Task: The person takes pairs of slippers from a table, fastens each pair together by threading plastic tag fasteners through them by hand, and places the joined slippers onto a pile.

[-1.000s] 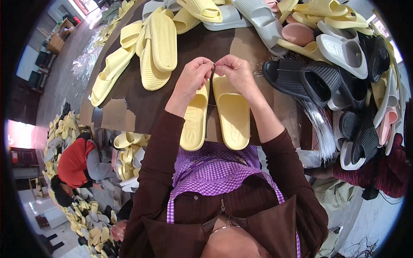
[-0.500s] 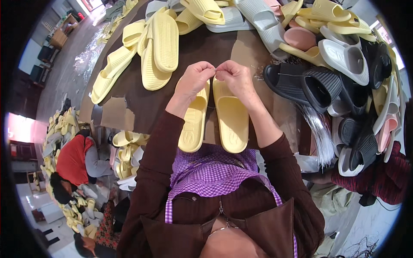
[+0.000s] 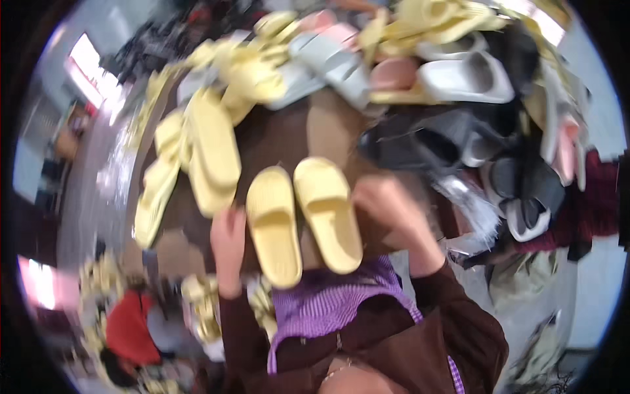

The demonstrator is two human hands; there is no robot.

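Note:
A pair of yellow slippers lies side by side in front of me on the brown table, toes pointing away: the left slipper [image 3: 273, 230] and the right slipper [image 3: 330, 213]. Just left of the pair is my left hand [image 3: 228, 241], its fingers seemingly curled but blurred. My right hand [image 3: 388, 202] is to the right of the pair, near the black slippers [image 3: 436, 141], and smeared by motion. Whether either hand holds anything cannot be made out. A bundle of thin clear strands [image 3: 474, 213] hangs at the table's right side.
More yellow slippers [image 3: 213, 141] lie at the left of the brown table [image 3: 275, 138]. Grey slippers [image 3: 331, 62], a white slipper [image 3: 467, 77] and pink ones crowd the far and right edges. A person in a red top [image 3: 133, 328] is at the lower left, beside slipper piles.
My hands have parted from a pinch together above the slippers, left hand to the left, right hand to the right. The whole view has shifted and blurred; the slippers appear lower and turned slightly.

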